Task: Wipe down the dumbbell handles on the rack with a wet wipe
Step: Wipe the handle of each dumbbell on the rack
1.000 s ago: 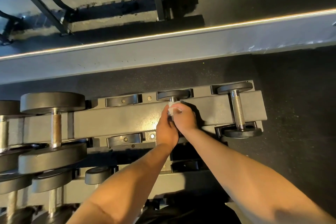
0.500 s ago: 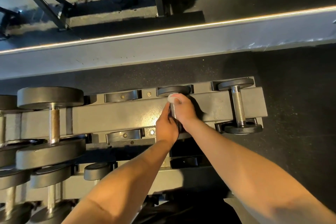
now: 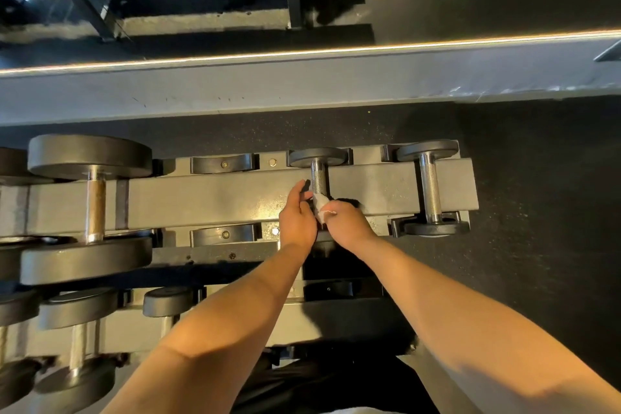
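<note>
Hands meet at the handle [image 3: 318,178] of a small dumbbell [image 3: 317,157] on the rack [image 3: 215,202]: the left hand [image 3: 297,220] lies loose and the right hand [image 3: 347,223] grips the wet wipe [image 3: 321,208].

At the far left a large dumbbell [image 3: 90,158] lies across the top beam, and just right of it two black cradles [image 3: 221,163] face each other across the beam. Next comes the left hand, its fingers nearly straight along the handle's left side and holding nothing that shows; whether they touch the steel I cannot tell. The handle's far half is bare knurled steel, while its near half is covered by the crumpled white wipe. From the right, the right hand curls over the wipe and presses it to the handle. The hands hide this dumbbell's near head. Further right, apart from both hands, another small dumbbell [image 3: 430,188] sits in the end cradles, beside dark speckled floor [image 3: 537,212].
</note>
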Demonstrator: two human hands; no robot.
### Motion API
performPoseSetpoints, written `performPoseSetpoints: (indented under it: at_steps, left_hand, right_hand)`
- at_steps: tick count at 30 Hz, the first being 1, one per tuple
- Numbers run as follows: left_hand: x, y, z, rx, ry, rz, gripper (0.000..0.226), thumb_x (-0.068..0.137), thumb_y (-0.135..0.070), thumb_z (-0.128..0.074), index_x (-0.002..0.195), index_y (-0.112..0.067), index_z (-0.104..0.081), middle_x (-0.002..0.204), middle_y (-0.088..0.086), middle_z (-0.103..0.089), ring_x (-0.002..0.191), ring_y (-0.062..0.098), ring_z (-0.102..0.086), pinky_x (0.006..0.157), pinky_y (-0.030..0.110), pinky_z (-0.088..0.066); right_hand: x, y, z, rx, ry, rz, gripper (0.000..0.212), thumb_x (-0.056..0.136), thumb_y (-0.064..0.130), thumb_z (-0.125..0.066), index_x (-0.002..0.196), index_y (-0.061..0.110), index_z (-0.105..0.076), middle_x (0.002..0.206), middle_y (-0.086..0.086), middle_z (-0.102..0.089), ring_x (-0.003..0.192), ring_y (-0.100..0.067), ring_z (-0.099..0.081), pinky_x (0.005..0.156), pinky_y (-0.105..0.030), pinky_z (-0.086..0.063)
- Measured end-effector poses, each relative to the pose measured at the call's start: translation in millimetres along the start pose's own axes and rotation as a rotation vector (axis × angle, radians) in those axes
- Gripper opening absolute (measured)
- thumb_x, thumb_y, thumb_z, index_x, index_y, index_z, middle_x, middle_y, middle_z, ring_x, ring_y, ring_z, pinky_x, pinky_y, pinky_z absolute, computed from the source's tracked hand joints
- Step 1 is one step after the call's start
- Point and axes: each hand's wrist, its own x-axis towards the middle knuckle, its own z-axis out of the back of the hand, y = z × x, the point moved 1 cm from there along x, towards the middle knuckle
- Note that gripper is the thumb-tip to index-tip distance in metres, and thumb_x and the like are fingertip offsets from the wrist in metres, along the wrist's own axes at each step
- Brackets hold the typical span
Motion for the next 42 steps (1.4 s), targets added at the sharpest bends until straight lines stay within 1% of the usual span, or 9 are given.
performPoseSetpoints:
  at_steps: [3, 5, 11, 18, 26, 31, 35, 39, 42]
  left_hand:
    - [-6, 8, 8, 0.01, 0.084, -0.011, 0.046, 0.107, -0.007, -0.031, 0.14, -0.033, -0.05, 0.131, -0.003, -0.063, 0.118, 0.016, -0.061, 0.107, 0.038, -0.049]
    - [-14, 18, 13, 0.058, 0.134, -0.01, 0.047, 0.107, -0.007, -0.031, 0.143, -0.032, -0.047, 0.135, -0.002, -0.061, 0.119, 0.013, -0.058, 0.102, 0.027, -0.047]
    - [-19, 31, 18, 0.098, 0.131, 0.009, 0.046, 0.107, -0.01, -0.029, 0.146, -0.031, -0.043, 0.132, -0.005, -0.058, 0.099, 0.0, -0.056, 0.07, 0.0, -0.038]
    - [-17, 33, 14, 0.067, 0.099, 0.008, 0.044, 0.108, -0.009, -0.03, 0.145, -0.028, -0.045, 0.128, -0.002, -0.06, 0.1, 0.002, -0.057, 0.076, 0.005, -0.039]
    - [-16, 32, 15, 0.08, 0.099, 0.014, 0.043, 0.108, -0.008, -0.03, 0.143, -0.024, -0.048, 0.125, 0.0, -0.062, 0.108, 0.012, -0.058, 0.081, 0.011, -0.043]
    - [-18, 32, 15, 0.08, 0.079, 0.011, 0.04, 0.108, -0.011, -0.032, 0.141, -0.023, -0.051, 0.125, 0.0, -0.062, 0.109, 0.013, -0.058, 0.078, 0.009, -0.041]
    - [-20, 32, 18, 0.078, 0.08, 0.028, 0.038, 0.108, -0.017, -0.035, 0.14, -0.023, -0.053, 0.127, 0.0, -0.063, 0.107, 0.015, -0.06, 0.087, 0.02, -0.044]
    - [-26, 33, 21, 0.077, 0.08, 0.055, 0.035, 0.109, -0.023, -0.034, 0.138, -0.022, -0.055, 0.121, -0.003, -0.064, 0.1, 0.008, -0.057, 0.07, 0.004, -0.037]
    - [-30, 30, 19, 0.088, 0.087, 0.046, 0.035, 0.11, -0.031, -0.032, 0.135, -0.023, -0.056, 0.117, -0.004, -0.064, 0.105, 0.012, -0.058, 0.067, 0.005, -0.036]
  right_hand:
    - [-3, -8, 5, 0.089, 0.105, -0.026, 0.03, 0.101, 0.01, -0.046, 0.123, 0.01, -0.067, 0.125, -0.01, -0.065, 0.111, -0.022, -0.058, 0.09, -0.028, -0.044]
    - [-1, -9, 8, 0.199, 0.043, -0.049, 0.033, 0.105, 0.019, -0.042, 0.135, 0.014, -0.057, 0.132, -0.009, -0.059, 0.117, -0.022, -0.055, 0.091, -0.028, -0.041]
    - [7, -3, 0, 0.348, -0.082, -0.197, 0.033, 0.108, 0.032, -0.038, 0.137, 0.018, -0.041, 0.118, -0.007, -0.055, 0.103, -0.02, -0.053, 0.082, -0.031, -0.04]
    - [12, -10, -6, 0.093, 0.019, -0.185, 0.034, 0.097, 0.03, -0.062, 0.122, 0.007, -0.066, 0.11, -0.009, -0.068, 0.102, -0.023, -0.064, 0.087, -0.033, -0.051]
    - [21, 6, -3, -0.103, -0.049, -0.354, 0.064, 0.072, 0.033, -0.089, 0.123, 0.005, -0.061, 0.116, -0.01, -0.066, 0.103, -0.026, -0.065, 0.074, -0.029, -0.05]
    - [8, 9, -3, -0.189, -0.184, -0.262, 0.041, 0.078, 0.027, -0.085, 0.111, 0.008, -0.069, 0.103, -0.009, -0.07, 0.092, -0.026, -0.067, 0.062, -0.027, -0.046]
    - [-1, -7, 12, -0.011, -0.257, -0.13, 0.021, 0.083, 0.017, -0.077, 0.101, 0.008, -0.07, 0.09, -0.006, -0.065, 0.085, -0.024, -0.063, 0.055, -0.025, -0.038]
    - [-9, -19, 10, 0.259, -0.301, -0.214, 0.04, 0.091, 0.017, -0.07, 0.116, 0.015, -0.04, 0.107, -0.007, -0.054, 0.085, -0.021, -0.053, 0.053, -0.02, -0.033]
    - [-7, -20, -3, 0.313, -0.258, -0.233, 0.029, 0.091, 0.022, -0.07, 0.113, 0.017, -0.051, 0.103, -0.004, -0.056, 0.086, -0.019, -0.053, 0.057, -0.023, -0.037]
